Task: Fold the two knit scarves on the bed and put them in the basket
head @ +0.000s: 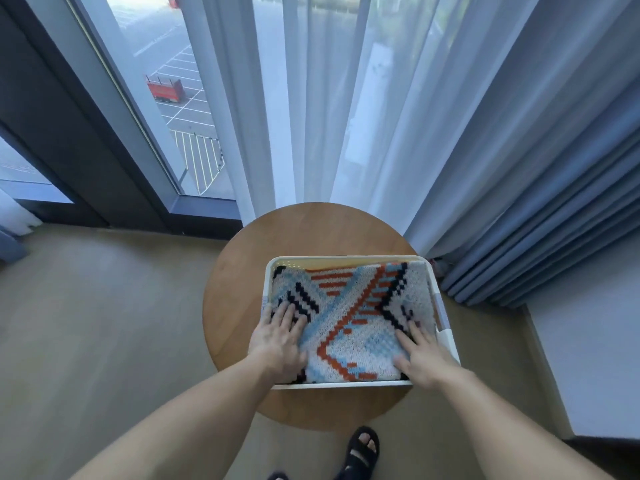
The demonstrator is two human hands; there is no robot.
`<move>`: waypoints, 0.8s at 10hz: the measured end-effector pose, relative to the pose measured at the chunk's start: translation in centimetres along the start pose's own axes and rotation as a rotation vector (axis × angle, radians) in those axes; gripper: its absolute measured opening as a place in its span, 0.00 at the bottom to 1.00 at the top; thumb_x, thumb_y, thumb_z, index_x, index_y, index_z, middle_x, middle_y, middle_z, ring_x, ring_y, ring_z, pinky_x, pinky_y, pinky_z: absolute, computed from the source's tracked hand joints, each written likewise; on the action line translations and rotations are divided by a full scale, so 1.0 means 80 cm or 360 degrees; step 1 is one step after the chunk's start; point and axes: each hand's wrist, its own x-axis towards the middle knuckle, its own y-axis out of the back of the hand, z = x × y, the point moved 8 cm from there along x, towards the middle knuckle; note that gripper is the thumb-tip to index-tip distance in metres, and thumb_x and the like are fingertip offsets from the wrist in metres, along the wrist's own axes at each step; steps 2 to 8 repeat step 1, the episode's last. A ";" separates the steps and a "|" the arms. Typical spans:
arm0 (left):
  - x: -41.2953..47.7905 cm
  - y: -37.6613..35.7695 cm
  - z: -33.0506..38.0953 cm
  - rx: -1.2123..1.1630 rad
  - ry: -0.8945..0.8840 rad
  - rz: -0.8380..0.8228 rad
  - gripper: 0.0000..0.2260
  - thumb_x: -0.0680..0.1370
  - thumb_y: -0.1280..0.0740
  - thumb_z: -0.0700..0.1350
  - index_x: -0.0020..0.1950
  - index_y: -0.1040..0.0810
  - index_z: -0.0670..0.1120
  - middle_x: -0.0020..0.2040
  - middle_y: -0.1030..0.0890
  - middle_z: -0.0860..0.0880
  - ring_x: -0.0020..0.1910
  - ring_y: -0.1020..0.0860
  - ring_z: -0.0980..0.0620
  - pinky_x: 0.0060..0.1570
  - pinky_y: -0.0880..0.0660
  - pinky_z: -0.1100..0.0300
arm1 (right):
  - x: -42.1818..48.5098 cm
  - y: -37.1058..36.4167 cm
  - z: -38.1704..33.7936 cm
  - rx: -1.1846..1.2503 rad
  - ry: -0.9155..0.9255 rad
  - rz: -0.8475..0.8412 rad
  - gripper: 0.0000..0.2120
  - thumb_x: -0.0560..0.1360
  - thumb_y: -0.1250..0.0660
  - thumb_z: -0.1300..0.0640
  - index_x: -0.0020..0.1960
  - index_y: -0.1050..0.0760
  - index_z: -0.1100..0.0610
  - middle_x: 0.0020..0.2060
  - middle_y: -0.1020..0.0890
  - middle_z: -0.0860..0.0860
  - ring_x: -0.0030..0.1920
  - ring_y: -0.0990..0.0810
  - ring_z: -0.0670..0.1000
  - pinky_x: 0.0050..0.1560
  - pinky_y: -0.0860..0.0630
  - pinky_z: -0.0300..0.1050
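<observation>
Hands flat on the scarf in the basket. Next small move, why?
Likely lift both hands straight up: left hand and right hand lie flat on the folded scarf, which already sits inside the white basket. A second scarf is not visible.

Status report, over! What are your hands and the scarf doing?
Both hands flat: left hand and right hand press the folded knit scarf. Scarf sits in the white basket on the round table. Nothing blocking.

Soft daylight came in ahead of me through the window (173,109) and sheer curtain (329,116), brightest there, leaving only faint shadows. The wide lens bowed the window frame (117,109) and stretched my forearms (194,410) at the edges. My left hand (277,344) and right hand (427,358) looked slightly blurred.
</observation>
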 end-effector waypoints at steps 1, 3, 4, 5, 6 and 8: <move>-0.031 0.010 -0.028 0.0075 0.0019 0.0028 0.32 0.80 0.58 0.61 0.80 0.58 0.48 0.80 0.57 0.44 0.78 0.63 0.45 0.74 0.67 0.41 | -0.038 0.013 -0.001 0.0179 -0.0031 0.0053 0.30 0.82 0.51 0.43 0.80 0.52 0.53 0.80 0.54 0.51 0.79 0.58 0.52 0.78 0.54 0.51; -0.031 0.010 -0.028 0.0075 0.0019 0.0028 0.32 0.80 0.58 0.61 0.80 0.58 0.48 0.80 0.57 0.44 0.78 0.63 0.45 0.74 0.67 0.41 | -0.038 0.013 -0.001 0.0179 -0.0031 0.0053 0.30 0.82 0.51 0.43 0.80 0.52 0.53 0.80 0.54 0.51 0.79 0.58 0.52 0.78 0.54 0.51; -0.031 0.010 -0.028 0.0075 0.0019 0.0028 0.32 0.80 0.58 0.61 0.80 0.58 0.48 0.80 0.57 0.44 0.78 0.63 0.45 0.74 0.67 0.41 | -0.038 0.013 -0.001 0.0179 -0.0031 0.0053 0.30 0.82 0.51 0.43 0.80 0.52 0.53 0.80 0.54 0.51 0.79 0.58 0.52 0.78 0.54 0.51; -0.031 0.010 -0.028 0.0075 0.0019 0.0028 0.32 0.80 0.58 0.61 0.80 0.58 0.48 0.80 0.57 0.44 0.78 0.63 0.45 0.74 0.67 0.41 | -0.038 0.013 -0.001 0.0179 -0.0031 0.0053 0.30 0.82 0.51 0.43 0.80 0.52 0.53 0.80 0.54 0.51 0.79 0.58 0.52 0.78 0.54 0.51; -0.031 0.010 -0.028 0.0075 0.0019 0.0028 0.32 0.80 0.58 0.61 0.80 0.58 0.48 0.80 0.57 0.44 0.78 0.63 0.45 0.74 0.67 0.41 | -0.038 0.013 -0.001 0.0179 -0.0031 0.0053 0.30 0.82 0.51 0.43 0.80 0.52 0.53 0.80 0.54 0.51 0.79 0.58 0.52 0.78 0.54 0.51; -0.031 0.010 -0.028 0.0075 0.0019 0.0028 0.32 0.80 0.58 0.61 0.80 0.58 0.48 0.80 0.57 0.44 0.78 0.63 0.45 0.74 0.67 0.41 | -0.038 0.013 -0.001 0.0179 -0.0031 0.0053 0.30 0.82 0.51 0.43 0.80 0.52 0.53 0.80 0.54 0.51 0.79 0.58 0.52 0.78 0.54 0.51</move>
